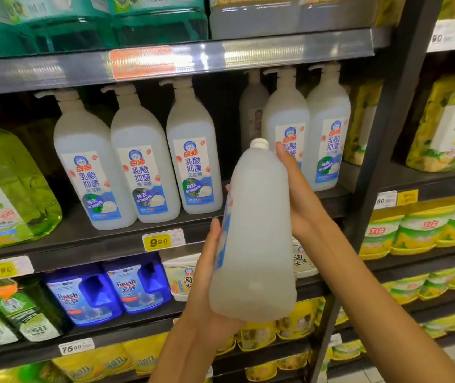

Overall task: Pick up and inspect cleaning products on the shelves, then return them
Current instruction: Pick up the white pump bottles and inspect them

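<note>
Holding a white detergent bottle (251,233) tilted before the shelf (96,241), the person is mid-inspection. The left hand (209,294) cups its base at 7 o'clock; the right hand (301,194) grips its shoulder at 1 o'clock. Next, probably returning it to the gap between the shelved bottles (143,161).

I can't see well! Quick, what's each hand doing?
Left hand: holds the white bottle at its base.
Right hand: grips the same bottle near its top.
</note>
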